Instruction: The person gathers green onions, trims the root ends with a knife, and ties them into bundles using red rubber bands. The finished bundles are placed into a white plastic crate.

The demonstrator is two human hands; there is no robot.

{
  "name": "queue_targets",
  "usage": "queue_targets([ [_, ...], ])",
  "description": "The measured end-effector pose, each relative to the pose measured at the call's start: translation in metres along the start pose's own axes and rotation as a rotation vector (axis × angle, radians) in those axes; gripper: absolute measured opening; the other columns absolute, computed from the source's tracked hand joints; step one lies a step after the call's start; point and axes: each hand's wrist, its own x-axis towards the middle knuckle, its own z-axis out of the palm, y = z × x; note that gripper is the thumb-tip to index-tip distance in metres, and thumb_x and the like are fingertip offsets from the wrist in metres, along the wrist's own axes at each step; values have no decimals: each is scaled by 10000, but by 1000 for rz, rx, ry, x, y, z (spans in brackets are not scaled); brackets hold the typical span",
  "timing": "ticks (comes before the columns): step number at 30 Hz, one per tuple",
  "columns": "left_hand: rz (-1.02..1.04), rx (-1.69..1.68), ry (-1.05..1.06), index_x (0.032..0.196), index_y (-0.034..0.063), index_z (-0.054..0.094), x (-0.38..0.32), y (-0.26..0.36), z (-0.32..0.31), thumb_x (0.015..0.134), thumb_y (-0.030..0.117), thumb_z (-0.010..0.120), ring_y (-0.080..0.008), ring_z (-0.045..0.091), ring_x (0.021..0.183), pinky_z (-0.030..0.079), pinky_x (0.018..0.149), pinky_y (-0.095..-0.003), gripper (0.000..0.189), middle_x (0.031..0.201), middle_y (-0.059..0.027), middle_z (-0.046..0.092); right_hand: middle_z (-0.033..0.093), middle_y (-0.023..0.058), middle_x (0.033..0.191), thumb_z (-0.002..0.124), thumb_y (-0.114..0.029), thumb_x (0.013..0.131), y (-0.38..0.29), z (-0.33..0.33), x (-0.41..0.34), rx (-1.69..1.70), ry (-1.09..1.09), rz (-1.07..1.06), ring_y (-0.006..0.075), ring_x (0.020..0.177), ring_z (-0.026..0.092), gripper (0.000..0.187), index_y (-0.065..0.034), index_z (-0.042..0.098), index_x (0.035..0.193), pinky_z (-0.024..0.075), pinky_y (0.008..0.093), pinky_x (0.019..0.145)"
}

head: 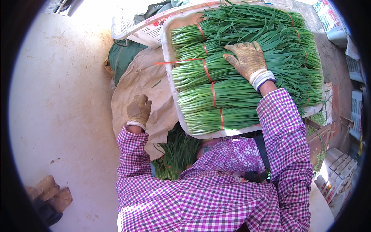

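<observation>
My right hand [248, 59], in a stained work glove, rests spread on the leaves of bundled garlic chives [232, 90]. The bundles lie side by side in a white plastic crate [216, 134], bound with red ties [214, 94]. One tie [179, 61] has a loose end that reaches over the crate's left rim. Left of the crate, my left hand [139, 108], gloved too, is over a tan cloth or sheet [158, 116] with its fingers curled. I see nothing in it, though its palm is hidden.
More tied chives [179, 153] lie below the crate, close to my body. Behind it stands another white crate [142, 30], near a green sack [127, 56]. A pale wall or panel [63, 95] fills the left side. Several plastic crates [355, 69] stand at right.
</observation>
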Motion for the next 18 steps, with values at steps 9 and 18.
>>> queue_targets([
  [9, 522, -458, 347, 1046, 128, 722, 45, 139, -33, 818, 148, 758, -306, 681, 881, 545, 742, -425, 232, 945, -92, 681, 616, 43, 1412, 434, -648, 1005, -4, -5, -1, -3, -9, -4, 267, 1380, 489, 584, -254, 622, 1394, 220, 551, 1218],
  [18, 613, -221, 329, 926, 78, 659, 57, 149, -29, 854, 116, 649, -322, 660, 867, 543, 727, -441, 82, 901, -104, 657, 640, 63, 1364, 467, -591, 1014, -5, -9, -2, 9, 12, -14, 315, 1345, 509, 527, -261, 610, 1399, 249, 544, 1203],
])
